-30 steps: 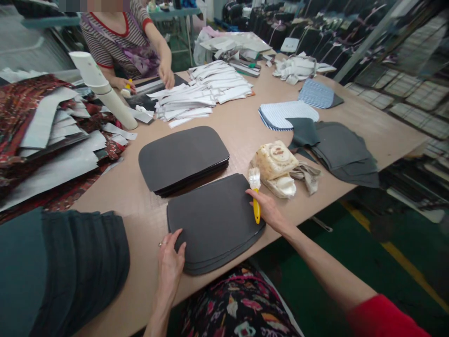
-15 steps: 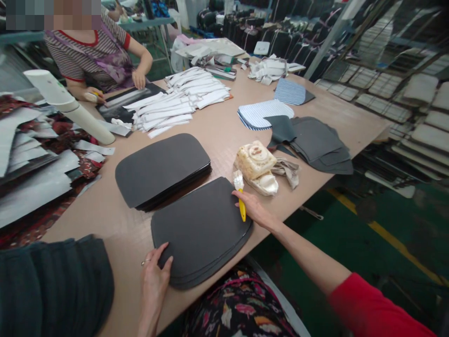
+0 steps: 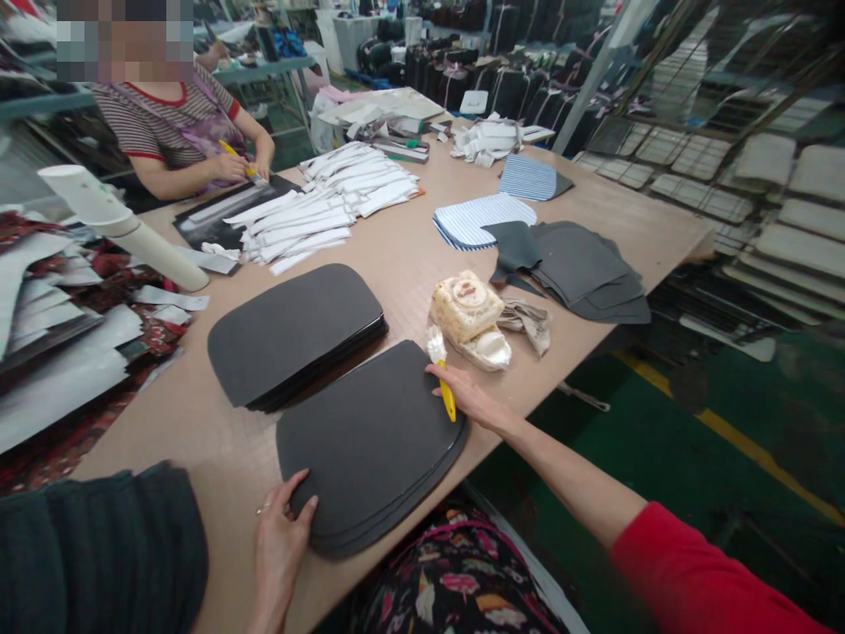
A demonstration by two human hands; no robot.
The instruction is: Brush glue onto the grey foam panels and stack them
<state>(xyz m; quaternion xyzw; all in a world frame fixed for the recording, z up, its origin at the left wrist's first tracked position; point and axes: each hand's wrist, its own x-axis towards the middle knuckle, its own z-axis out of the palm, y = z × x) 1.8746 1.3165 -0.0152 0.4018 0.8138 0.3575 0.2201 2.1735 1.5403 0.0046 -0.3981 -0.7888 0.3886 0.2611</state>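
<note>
My right hand (image 3: 467, 392) holds a paintbrush (image 3: 447, 396) with a yellow handle and whitish, coated bristles. The same hand rests at the right edge of a stack of dark grey rounded panels (image 3: 370, 440). At the stack's left edge, my left hand (image 3: 283, 519) touches the panels with thumb and forefinger apart; its other fingers are partly hidden. Behind lies a second stack of dark panels (image 3: 297, 326), with shiny black edges. Just beyond the brush stands a crusted, cream-coloured container (image 3: 467, 304), beside a crumpled cloth (image 3: 528, 324).
A co-worker (image 3: 178, 132) brushes a dark strip across the table (image 3: 251, 458). White strips (image 3: 330, 202), striped pieces (image 3: 485, 218) and grey panels (image 3: 587, 273) lie farther back. Dark folded pieces (image 3: 99, 546) are at near left, and a pale tube (image 3: 125, 224) leans beyond them.
The view has shifted slightly, while my hands keep their places at the stack. The co-worker's hands have come together, with a yellow-handled brush now on the dark strip.
</note>
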